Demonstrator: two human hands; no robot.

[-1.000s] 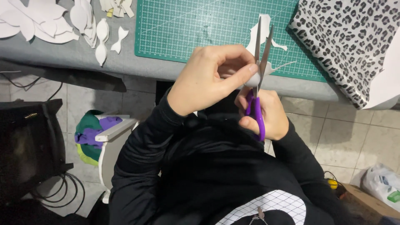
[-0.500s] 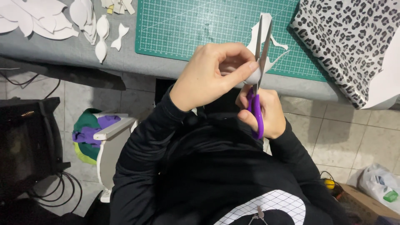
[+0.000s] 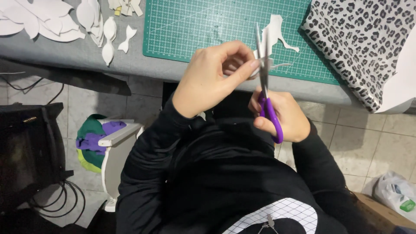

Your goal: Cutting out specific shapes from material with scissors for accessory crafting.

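Left hand (image 3: 210,80) pinches a white paper cutout (image 3: 272,37); right hand (image 3: 281,115) grips purple scissors (image 3: 265,93) above a green cutting mat (image 3: 208,26).

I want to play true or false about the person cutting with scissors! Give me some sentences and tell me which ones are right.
1. The right hand holds scissors with purple handles. True.
2. The left hand holds a piece of white paper at the blades. True.
3. The cutting mat on the table is red. False: it is green with a grid.
4. The spotted black and white sheet lies at the left end of the table. False: it lies on the right, beside the mat.
5. White cut-out shapes lie on the grey table left of the mat. True.
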